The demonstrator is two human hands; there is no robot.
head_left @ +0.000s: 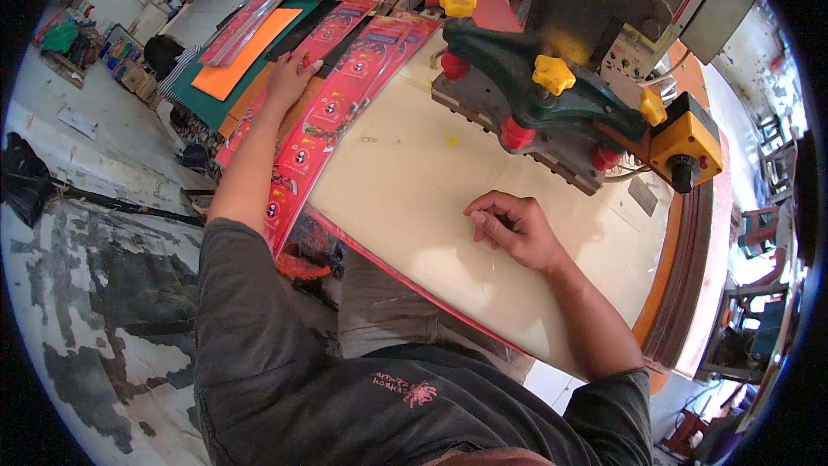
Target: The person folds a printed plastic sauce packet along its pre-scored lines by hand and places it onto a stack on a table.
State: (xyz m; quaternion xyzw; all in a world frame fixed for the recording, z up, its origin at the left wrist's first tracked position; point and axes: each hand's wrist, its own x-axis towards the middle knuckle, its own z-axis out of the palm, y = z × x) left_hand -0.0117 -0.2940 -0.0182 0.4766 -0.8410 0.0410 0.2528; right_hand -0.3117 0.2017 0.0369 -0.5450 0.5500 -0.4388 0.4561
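At the far left my left hand (291,79) lies on a strip of red printed sheets (341,24), its fingers stretched out and a little apart. A second, wider stack of red printed sheets (332,112) with pictures on it runs along the left side of the cream work board (405,173). Over the middle of that board, my right hand (516,229) is loosely curled, with nothing visible in its fingers. Beyond it stands a machine press head (535,91), dark green with yellow star knobs (553,75) and red collars (517,132).
A yellow control box (686,151) with a black knob is fixed at the press's right. Orange sheets (246,52) and a green mat (198,86) lie at the far left, where another person (164,56) is partly visible. Stacked brown boards (690,276) border the right side.
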